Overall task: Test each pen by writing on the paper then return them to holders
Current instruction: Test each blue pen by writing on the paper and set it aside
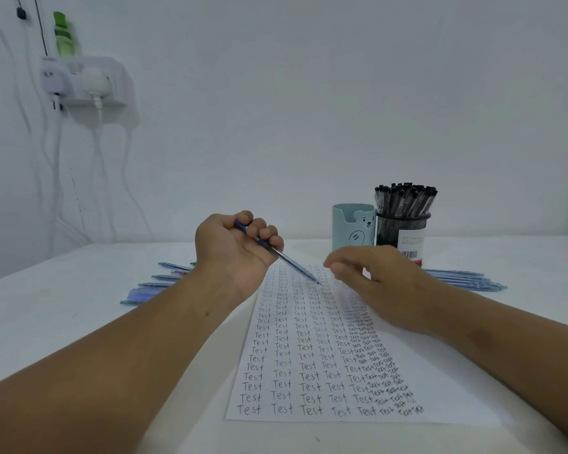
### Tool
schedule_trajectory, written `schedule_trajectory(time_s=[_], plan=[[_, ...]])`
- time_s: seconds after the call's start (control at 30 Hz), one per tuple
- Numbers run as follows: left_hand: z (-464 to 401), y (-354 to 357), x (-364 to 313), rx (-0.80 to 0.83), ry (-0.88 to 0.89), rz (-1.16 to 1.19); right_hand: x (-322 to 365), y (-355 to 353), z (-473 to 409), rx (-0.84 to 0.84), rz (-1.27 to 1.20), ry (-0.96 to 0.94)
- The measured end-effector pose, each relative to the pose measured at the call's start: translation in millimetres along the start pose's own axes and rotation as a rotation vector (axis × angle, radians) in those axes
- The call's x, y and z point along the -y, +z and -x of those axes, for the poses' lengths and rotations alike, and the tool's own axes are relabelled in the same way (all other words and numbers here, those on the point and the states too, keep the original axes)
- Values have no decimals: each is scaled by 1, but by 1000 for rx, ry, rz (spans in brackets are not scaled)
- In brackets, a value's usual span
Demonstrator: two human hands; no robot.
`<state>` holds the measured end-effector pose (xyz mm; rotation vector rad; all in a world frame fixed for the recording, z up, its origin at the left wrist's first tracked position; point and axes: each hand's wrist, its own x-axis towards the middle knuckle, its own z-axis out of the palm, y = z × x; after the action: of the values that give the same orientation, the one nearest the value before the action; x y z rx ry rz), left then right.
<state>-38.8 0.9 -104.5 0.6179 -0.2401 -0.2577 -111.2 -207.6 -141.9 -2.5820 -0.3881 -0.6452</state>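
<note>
My left hand (233,247) has its fingers (269,235) curled around a blue pen (276,252), clamped on the barrel near its back end, tip slanting down toward the far part of the paper (312,362). My right hand (377,283) hovers just beside the tip, fingers loosely apart and holding nothing; it looks ready to take the pen over, though I can't be sure.

The paper lies on the desk (79,316) in front of me, nearly filled with columns of "Test". To do this step well, I'd pass the pen into a proper writing grip close to the tip, steady the sheet, and find one of the few bare gaps so a fresh mark can be read clearly.

More blue pens (154,285) lie loose to the left, and another group of pens (466,280) to the right. Behind the paper stand a light blue bear holder (353,229) and a black mesh holder (402,227) packed with black-capped pens, touching side by side.
</note>
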Motion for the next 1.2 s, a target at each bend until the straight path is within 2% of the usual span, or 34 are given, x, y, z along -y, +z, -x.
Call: schedule_trajectory(time_s=[0.07,0.23,0.3,0.37,0.47,0.53,0.63,0.7,0.8,0.93,1.2], plan=[[1,1,3,15,-18,26,4,-1,-1,-69,13,-79],[6,4,10,79,-68,56,9,6,-7,-115,108,-177],[7,4,11,76,-70,-14,7,5,-7,-133,143,-190],[5,2,11,21,-40,-202,2,1,-7,-137,158,-133],[0,-4,11,-23,14,-534,-12,-6,-7,-138,122,57],[-1,-10,14,31,57,-833,-20,-9,-6,-179,76,165],[3,-18,19,206,87,-1356,-23,-11,-4,-200,-90,294],[4,-21,22,302,32,-1532,-21,-11,-4,-196,-243,366],[4,-24,23,333,-30,-1700,-20,-6,-8,-189,-439,438],[5,-24,21,389,-78,-1807,-22,-3,-10,-115,-453,474],[5,-23,20,398,-107,-1811,-21,-3,-11,-54,-346,521]])
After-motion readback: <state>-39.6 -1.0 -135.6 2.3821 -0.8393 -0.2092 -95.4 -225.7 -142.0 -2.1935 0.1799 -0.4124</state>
